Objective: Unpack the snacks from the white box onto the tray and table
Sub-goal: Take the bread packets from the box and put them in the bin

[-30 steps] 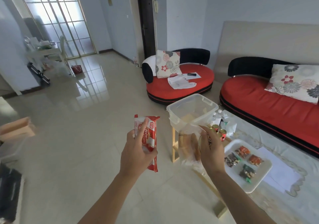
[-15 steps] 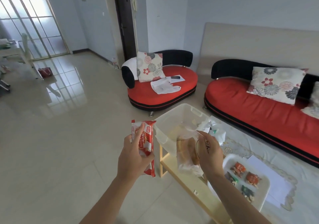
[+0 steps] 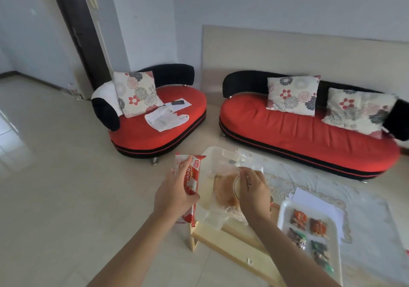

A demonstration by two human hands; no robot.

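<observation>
At the table's (image 3: 232, 243) near corner your left hand (image 3: 174, 195) grips the wafer pack (image 3: 190, 179) and your right hand (image 3: 254, 190) pinches the bread bag (image 3: 222, 192), both not yet placed, while small packets (image 3: 317, 226) already lie on the tray (image 3: 281, 209).

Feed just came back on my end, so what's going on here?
A person is unpacking snacks at the table. The left hand grips a red wafer pack, the right hand holds a clear bag of bread, both just by the white box. Neither is set down yet. Four small packets already lie on the white tray.
</observation>
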